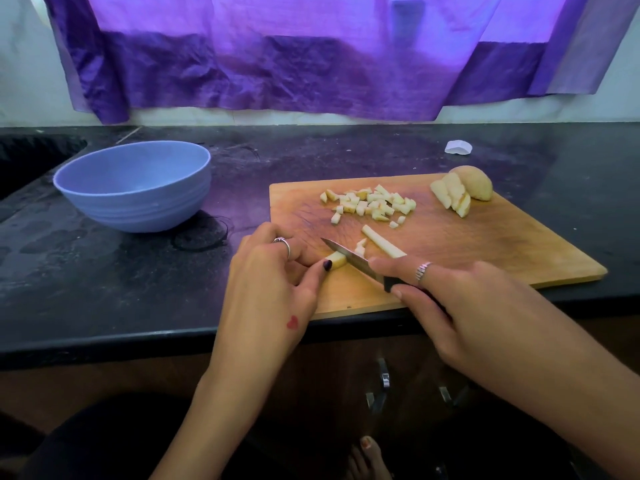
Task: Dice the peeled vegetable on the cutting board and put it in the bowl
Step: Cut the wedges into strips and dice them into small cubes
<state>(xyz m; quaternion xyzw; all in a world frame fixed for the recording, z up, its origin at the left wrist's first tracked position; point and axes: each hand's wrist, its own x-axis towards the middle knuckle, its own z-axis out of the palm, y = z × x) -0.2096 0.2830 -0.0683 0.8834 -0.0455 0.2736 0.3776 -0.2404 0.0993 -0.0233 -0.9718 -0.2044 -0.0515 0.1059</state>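
Note:
A wooden cutting board (pixel 485 244) lies on the dark counter. My left hand (pixel 273 282) pinches a pale vegetable strip (pixel 338 260) at the board's near left. My right hand (pixel 446 306) grips a black-handled knife (pixel 349 258), forefinger along the blade's back; the blade crosses the strip. A cut piece (pixel 361 247) and a longer strip (pixel 382 241) lie just beyond the blade. Several diced pieces (pixel 372 202) are heaped further back. A sliced peeled chunk (pixel 462 190) rests at the far right corner. A blue bowl (pixel 133 185) stands to the left, nothing visible inside.
A sink recess (pixel 31 157) opens at the far left of the counter. A black loop of hair tie or wire (pixel 201 233) lies between bowl and board. A small white scrap (pixel 458 147) sits near the back. A purple curtain (pixel 311 57) hangs behind. The counter edge runs under my wrists.

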